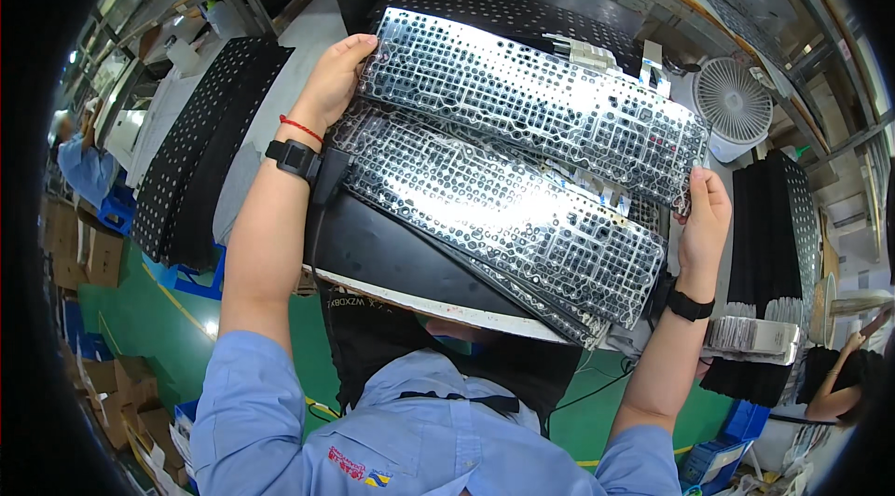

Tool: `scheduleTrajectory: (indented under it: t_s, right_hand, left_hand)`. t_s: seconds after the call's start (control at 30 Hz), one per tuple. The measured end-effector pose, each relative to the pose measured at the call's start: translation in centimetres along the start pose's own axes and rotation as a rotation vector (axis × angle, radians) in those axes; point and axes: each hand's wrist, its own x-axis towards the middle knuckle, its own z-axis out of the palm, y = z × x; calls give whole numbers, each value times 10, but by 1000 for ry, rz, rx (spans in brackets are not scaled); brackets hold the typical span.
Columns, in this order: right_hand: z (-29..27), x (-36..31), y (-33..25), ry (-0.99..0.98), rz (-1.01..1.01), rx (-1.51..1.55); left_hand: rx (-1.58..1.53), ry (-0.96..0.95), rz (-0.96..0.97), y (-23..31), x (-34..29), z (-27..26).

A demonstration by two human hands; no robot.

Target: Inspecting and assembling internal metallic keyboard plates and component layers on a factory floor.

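Observation:
Both my hands hold up a long, shiny, see-through keyboard membrane (531, 95), dotted with dark round pads and fine traces. My left hand (331, 76) pinches its left end between thumb and fingers. At the opposite end, my right hand (707, 202) grips the lower right corner. The sheet slants down to the right. Below and nearer to me lies a stack of similar membranes (503, 207), with glare across the top one. Small pale connector tails (611, 196) stick out from that stack's far edge. The undersides of the held sheet's ends are hidden.
A black work mat (392, 230) covers the table's near part. Black dotted stacks stand left (205, 142) and right (792, 226). A white fan (734, 100) sits at the back right, and a bundle of pale strips (753, 337) at the right edge. Other people are at both sides.

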Motion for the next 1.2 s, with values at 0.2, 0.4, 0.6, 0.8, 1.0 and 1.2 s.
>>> scheduleTrajectory:
  t_s: [0.2,0.4,0.6,0.8,1.0,1.2]
  right_hand:
    - [-4,3,4,41,-92,-7]
    - [-7,0,4,131,-173,24]
    - [-7,3,4,126,-206,73]
    - [-1,0,-2,74,-195,24]
    - [-5,5,8,68,-258,17]
    - [-4,2,3,33,-171,63]
  left_hand:
    - [92,97,65,-3,3,-4]
    - [-18,-83,144,3,0,-13]
    - [-43,14,103,6,-6,5]
    - [246,60,62,4,-4,6]
    - [334,54,-40,0,-2,1]
    - [88,59,3,-4,2,-6]
